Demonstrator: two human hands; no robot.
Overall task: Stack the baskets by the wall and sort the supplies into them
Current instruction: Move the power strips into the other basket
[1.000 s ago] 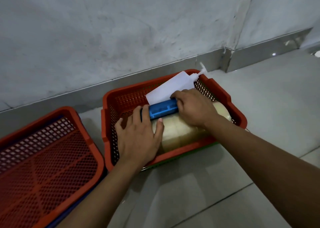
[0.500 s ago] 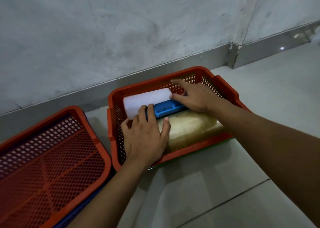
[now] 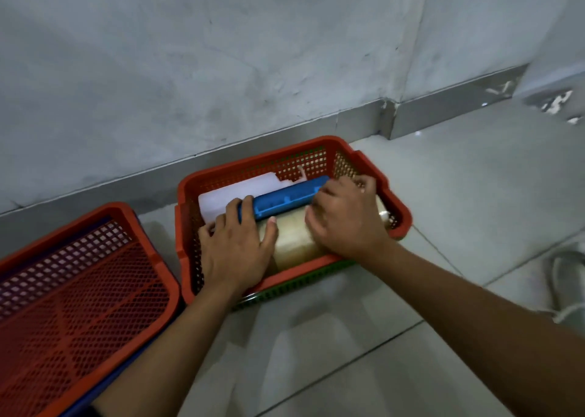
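Observation:
A red mesh basket (image 3: pixel 392 192) sits by the wall, nested on a green basket (image 3: pixel 294 285) whose edge shows below it. Inside lie a white pump bottle (image 3: pixel 234 195) at the back, a blue plastic case (image 3: pixel 288 199) in the middle and a cream-coloured bottle (image 3: pixel 292 244) at the front. My left hand (image 3: pixel 235 247) lies flat over the left ends of the blue case and the cream bottle, fingers spread. My right hand (image 3: pixel 346 218) presses down on the cream bottle at the right end of the blue case, fingers curled.
A second red basket (image 3: pixel 126 226) with nothing in it sits at the left on a blue basket (image 3: pixel 126 374). The grey wall and metal skirting run behind. A pale shoe (image 3: pixel 569 287) is at the right edge on the tiled floor.
The white bottle has been laid flat at the back of the basket. My right hand moved from the bottle and blue case down onto the cream bottle. My left hand stayed put.

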